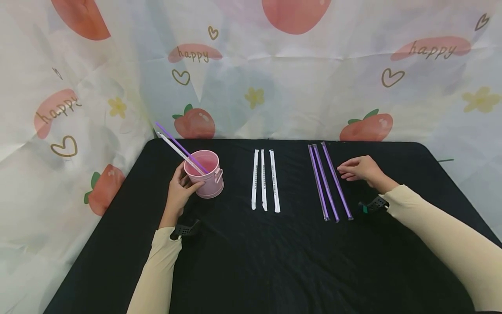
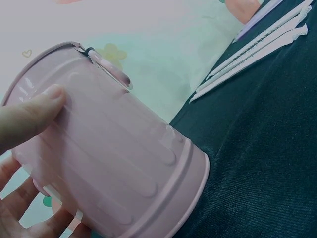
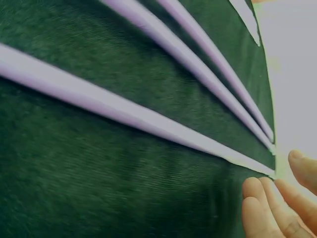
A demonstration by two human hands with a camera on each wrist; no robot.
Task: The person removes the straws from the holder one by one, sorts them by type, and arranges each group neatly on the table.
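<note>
My left hand point(image 1: 178, 192) holds a small pink metal bucket point(image 1: 210, 186) at the table's left, thumb on the near side and fingers round the far left. In the left wrist view the bucket point(image 2: 114, 148) fills much of the picture, its base by the black cloth. A purple straw point(image 1: 172, 139) and a white wrapped straw point(image 1: 172, 145) lean out of it to the left. My right hand point(image 1: 364, 170) hovers just right of three wrapped purple straws point(image 1: 337, 181), holding nothing. Its fingers reach toward the far end of the nearest straw point(image 3: 124, 110), apart from it.
Three white paper-wrapped straws point(image 1: 264, 181) lie side by side mid-table, between bucket and purple straws. Black cloth point(image 1: 259, 261) covers the table. A printed curtain point(image 1: 282, 96) hangs behind and to the left. Each wrist carries a dark strapped device point(image 1: 186, 229).
</note>
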